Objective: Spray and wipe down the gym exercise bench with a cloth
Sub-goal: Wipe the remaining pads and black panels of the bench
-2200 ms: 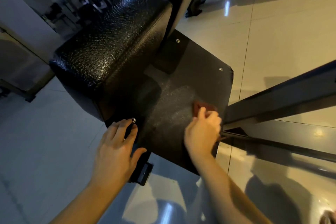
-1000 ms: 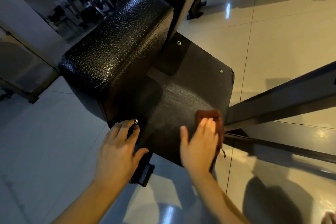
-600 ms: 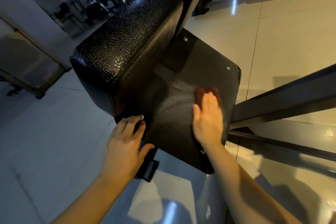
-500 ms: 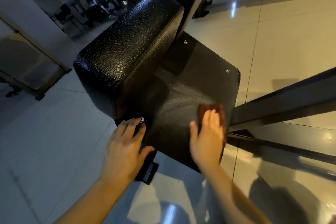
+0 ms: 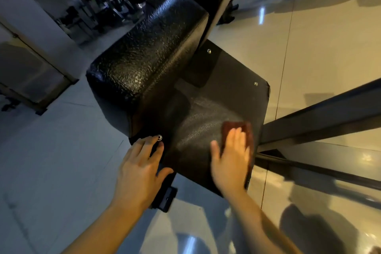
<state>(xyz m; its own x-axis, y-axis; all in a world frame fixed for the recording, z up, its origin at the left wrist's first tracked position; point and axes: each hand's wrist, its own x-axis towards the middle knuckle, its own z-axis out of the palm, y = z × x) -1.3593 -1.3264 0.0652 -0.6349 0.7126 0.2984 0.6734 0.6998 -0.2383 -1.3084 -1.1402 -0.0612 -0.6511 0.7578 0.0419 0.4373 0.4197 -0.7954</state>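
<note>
Right hand (image 5: 231,161) has drawn back from mid-panel toward the near right corner, taking the cloth with it; motion blur on the fingers.

- Cloth (image 5: 234,126): reddish-brown, folded flat, pinned under the right palm. Only its far edge and right side show past the fingertips. It lies on the flat black panel (image 5: 222,76) of the gym bench, close to the panel's right edge.
- Right hand: fingers straight and together, thumb splayed left, pressing rather than gripping.
- Left hand (image 5: 140,168): laid loosely on the panel's near left corner, fingertips just beside a bright bolt head (image 5: 159,137), holding nothing. Likely bracing.
- Textured seat pad (image 5: 148,57) rises behind the left hand. A dull streaked patch on the panel ahead of the cloth looks like spray film.

Step in hand, as judged: wiping the panel in back-and-forth strokes. To do it well:
- Keep the palm flat so the cloth does not bunch.
- Overlap the strokes leftward into the streaked patch.
- Run up to the far bolts and the edge by the steel frame bar (image 5: 321,117).
- Stop short of the near edge, or the cloth slips off.

No spray bottle in view.
</note>
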